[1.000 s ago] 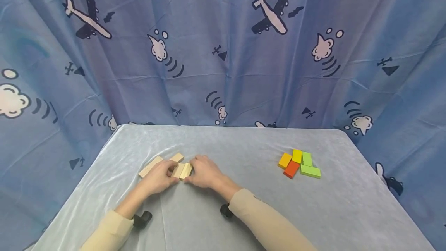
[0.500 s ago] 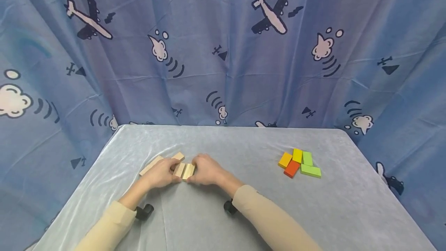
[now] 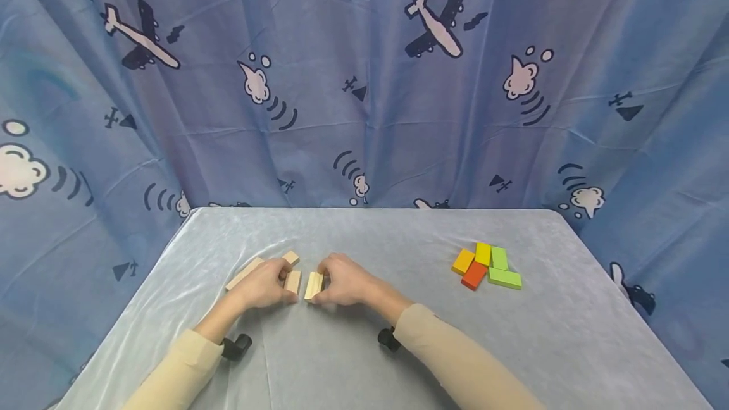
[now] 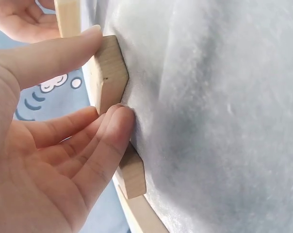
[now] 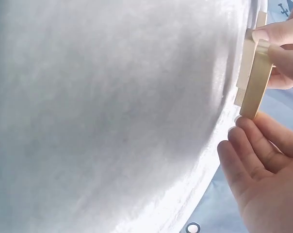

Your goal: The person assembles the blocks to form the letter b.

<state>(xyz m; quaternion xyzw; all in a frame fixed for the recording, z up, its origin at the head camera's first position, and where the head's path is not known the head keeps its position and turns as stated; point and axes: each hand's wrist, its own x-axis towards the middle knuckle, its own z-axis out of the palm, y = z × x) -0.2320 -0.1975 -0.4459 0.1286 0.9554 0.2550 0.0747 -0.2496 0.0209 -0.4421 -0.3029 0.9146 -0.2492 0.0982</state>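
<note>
In the head view my left hand [image 3: 264,285] is at the table's left half, thumb and fingers at the two ends of a plain wooden block [image 3: 293,281]. The left wrist view shows the thumb on one end of that wooden block [image 4: 112,73] and fingertips at the other. My right hand [image 3: 346,280] pinches a second wooden block [image 3: 314,285] end to end, just right of the first. In the right wrist view this block [image 5: 257,87] stands on its narrow side, between thumb and fingertips of the right hand [image 5: 270,170]. A narrow gap separates the two blocks.
Behind the left hand lie two more plain blocks, a long one [image 3: 245,273] partly hidden and a short-looking one [image 3: 291,258]. On the right, several coloured blocks touch: orange [image 3: 464,262], yellow [image 3: 483,254], red [image 3: 474,276], green [image 3: 504,278]. A patterned curtain [image 3: 364,106] hangs behind the table.
The right hand has moved right with its block, so a gap now separates it from the left block, which it was against a second ago. The left hand has shifted slightly right.
</note>
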